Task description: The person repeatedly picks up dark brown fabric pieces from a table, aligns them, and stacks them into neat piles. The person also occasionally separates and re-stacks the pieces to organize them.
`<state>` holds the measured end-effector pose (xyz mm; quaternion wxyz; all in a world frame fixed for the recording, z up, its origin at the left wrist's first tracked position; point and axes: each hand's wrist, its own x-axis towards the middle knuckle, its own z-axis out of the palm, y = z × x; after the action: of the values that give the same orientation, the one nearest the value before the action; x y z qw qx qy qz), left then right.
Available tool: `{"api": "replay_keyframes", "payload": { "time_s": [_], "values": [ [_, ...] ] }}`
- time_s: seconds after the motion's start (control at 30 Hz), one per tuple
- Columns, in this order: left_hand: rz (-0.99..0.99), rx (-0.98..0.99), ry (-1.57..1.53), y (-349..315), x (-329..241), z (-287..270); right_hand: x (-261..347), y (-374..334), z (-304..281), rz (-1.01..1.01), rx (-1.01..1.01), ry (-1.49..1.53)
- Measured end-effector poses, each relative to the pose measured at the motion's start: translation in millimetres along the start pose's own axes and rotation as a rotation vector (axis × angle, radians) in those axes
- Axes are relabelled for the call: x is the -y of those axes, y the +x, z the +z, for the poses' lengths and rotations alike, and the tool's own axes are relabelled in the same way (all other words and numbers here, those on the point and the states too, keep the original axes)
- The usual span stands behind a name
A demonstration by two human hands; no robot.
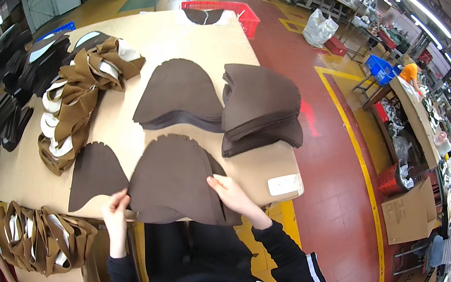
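Dark brown, dome-shaped flat pieces with notched tops lie before me, perhaps fabric or foam. My left hand (pixel 117 212) pinches the lower corner where a single brown piece (pixel 99 177) meets the nearest brown pile (pixel 172 177); which layer it grips is partly hidden. At that pile's right edge is my right hand (pixel 232 194), closed on the edge with the thumb on top and the other fingers hidden beneath. Beyond lie a neat brown stack (pixel 180 89) and, to its right, a taller, fanned brown stack (pixel 261 99).
The pale table (pixel 121 130) carries bundled tan pieces with white parts (pixel 74 111) on the left. More tan bundles (pixel 45 239) sit low at the near left, beside another person. A red basket (pixel 247 20) stands past the far edge. A white label (pixel 284 184) marks the right corner.
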<state>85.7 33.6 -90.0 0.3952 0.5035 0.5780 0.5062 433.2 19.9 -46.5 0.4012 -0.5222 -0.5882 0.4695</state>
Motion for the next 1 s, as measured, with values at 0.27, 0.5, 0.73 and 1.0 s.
{"api": "replay_keyframes", "payload": {
  "time_s": [0.27, 0.5, 0.73, 1.0],
  "values": [
    [-0.064, -0.358, 0.312, 48.4, 9.3, -143.1, -8.2, 4.1, 3.8, 0.216, -0.152, 0.301],
    [0.004, -0.219, 0.314, -6.9, -29.0, -80.3, -0.5, 4.6, 5.2, -0.191, -0.544, -0.087],
    [0.193, 0.054, 0.445, -39.2, -24.5, 18.3, 59.8, 71.3, -13.0, -0.576, -0.117, -0.599],
    [-0.213, 0.103, -0.016, -44.2, -53.4, 28.9, 26.8, 44.7, 30.6, -0.583, 0.263, -1.092]
  ]
}}
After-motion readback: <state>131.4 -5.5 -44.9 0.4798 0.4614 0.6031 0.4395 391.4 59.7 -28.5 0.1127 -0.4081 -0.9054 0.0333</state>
